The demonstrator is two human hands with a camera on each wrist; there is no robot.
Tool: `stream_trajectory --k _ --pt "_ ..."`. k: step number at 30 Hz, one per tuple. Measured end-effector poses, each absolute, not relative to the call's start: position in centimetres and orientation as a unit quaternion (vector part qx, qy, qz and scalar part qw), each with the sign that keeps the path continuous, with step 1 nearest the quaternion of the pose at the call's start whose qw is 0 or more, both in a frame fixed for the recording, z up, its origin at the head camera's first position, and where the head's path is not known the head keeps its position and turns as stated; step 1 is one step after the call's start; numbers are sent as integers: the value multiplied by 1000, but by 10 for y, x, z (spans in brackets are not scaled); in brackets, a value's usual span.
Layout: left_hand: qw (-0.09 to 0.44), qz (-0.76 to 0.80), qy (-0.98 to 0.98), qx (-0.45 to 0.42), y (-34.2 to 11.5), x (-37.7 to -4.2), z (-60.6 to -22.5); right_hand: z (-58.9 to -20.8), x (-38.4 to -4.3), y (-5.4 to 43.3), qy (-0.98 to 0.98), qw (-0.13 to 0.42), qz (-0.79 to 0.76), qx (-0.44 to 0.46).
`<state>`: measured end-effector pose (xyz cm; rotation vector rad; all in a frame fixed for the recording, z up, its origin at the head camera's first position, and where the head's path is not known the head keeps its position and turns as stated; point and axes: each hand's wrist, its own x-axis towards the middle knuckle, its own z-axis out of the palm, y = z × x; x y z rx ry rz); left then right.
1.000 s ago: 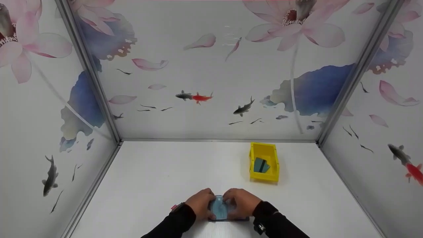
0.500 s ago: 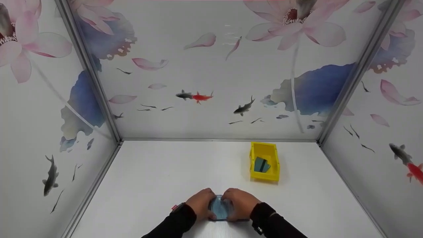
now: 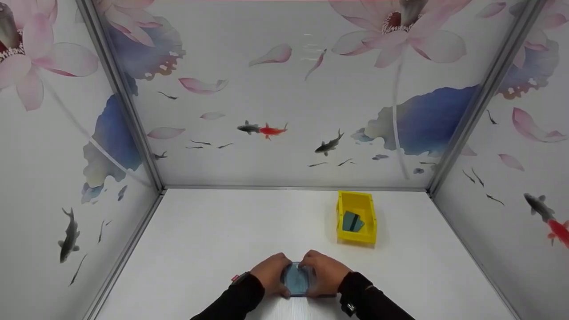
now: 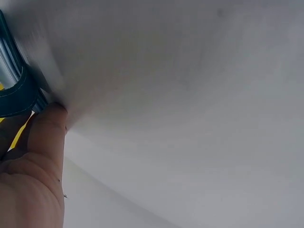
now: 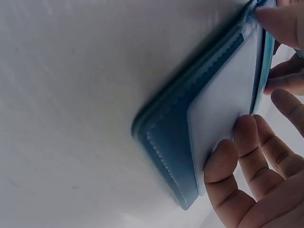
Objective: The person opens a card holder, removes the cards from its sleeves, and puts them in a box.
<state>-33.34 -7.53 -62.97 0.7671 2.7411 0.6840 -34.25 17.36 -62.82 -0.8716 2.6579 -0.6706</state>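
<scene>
A teal card holder (image 3: pixel 297 281) lies opened on the white table between both hands. My left hand (image 3: pixel 270 275) grips its left side, thumb at the near edge and fingers at the far edge. In the left wrist view, the thumb presses beside a stitched teal strap (image 4: pixel 21 97) of the holder. My right hand (image 3: pixel 326 273) holds a clear plastic sleeve (image 5: pixel 221 95) of the holder, raised off the dark teal inner cover (image 5: pixel 173 135). Its thumb and fingers sit along the sleeve's edge in the right wrist view. Part of the holder is hidden under the right hand.
Behind the hands, slightly right, stands a yellow bin (image 3: pixel 356 239) with teal cards (image 3: pixel 352 221) in it, one bearing a dark stripe. White panels painted with lotus and fish, such as the back wall (image 3: pixel 284 173), enclose the table on three sides.
My right hand has shifted slightly left over the card holder with its knuckles a little higher. The left hand keeps its hold, and the yellow bin stays in place.
</scene>
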Motion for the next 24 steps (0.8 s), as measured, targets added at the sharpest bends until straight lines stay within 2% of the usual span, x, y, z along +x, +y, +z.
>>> stream_trajectory --k 11,24 --pt "117 217 935 255 -74 -332 -625 -622 -341 193 920 179 -236 -255" --pt "103 211 936 264 -74 -329 -625 -603 -342 233 944 120 -244 -186"
